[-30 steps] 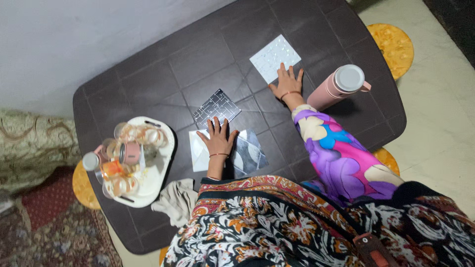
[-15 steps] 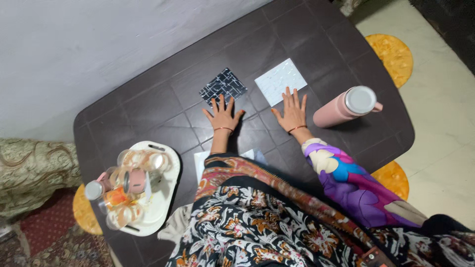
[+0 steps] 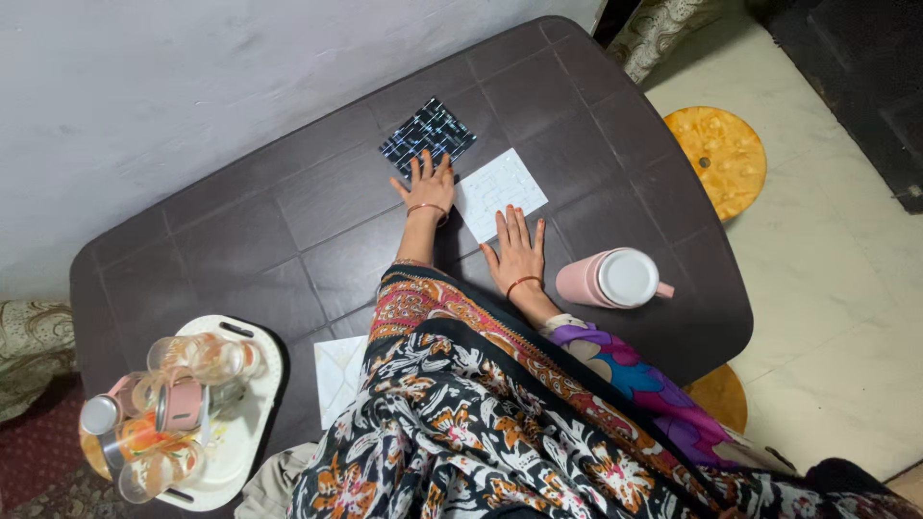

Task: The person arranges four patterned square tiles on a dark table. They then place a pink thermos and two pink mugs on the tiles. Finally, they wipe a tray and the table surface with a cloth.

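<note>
Surface: dark brown tiled table (image 3: 288, 231) beside a pale wall.
Left hand (image 3: 429, 187): flat, fingers spread, holding nothing; fingertips rest on the near edge of a dark mirrored square mat (image 3: 429, 135).
Right hand (image 3: 516, 254): flat, fingers open, gripping nothing; fingertips on a white square mat (image 3: 500, 187).
Mats: just beside each other, far side of table.
Nearby: pink bottle (image 3: 615, 279) right of the right hand; white tray (image 3: 245, 423) of glasses at near-left corner.

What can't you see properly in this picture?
All in the head view:
- The pale sheet near the table edge is partly hidden by the patterned shawl.
- The cloth is cut off by the bottom edge.
- The glasses on the white tray overlap, so they can't be counted.
- The left hand covers the dark square's near edge.
</note>
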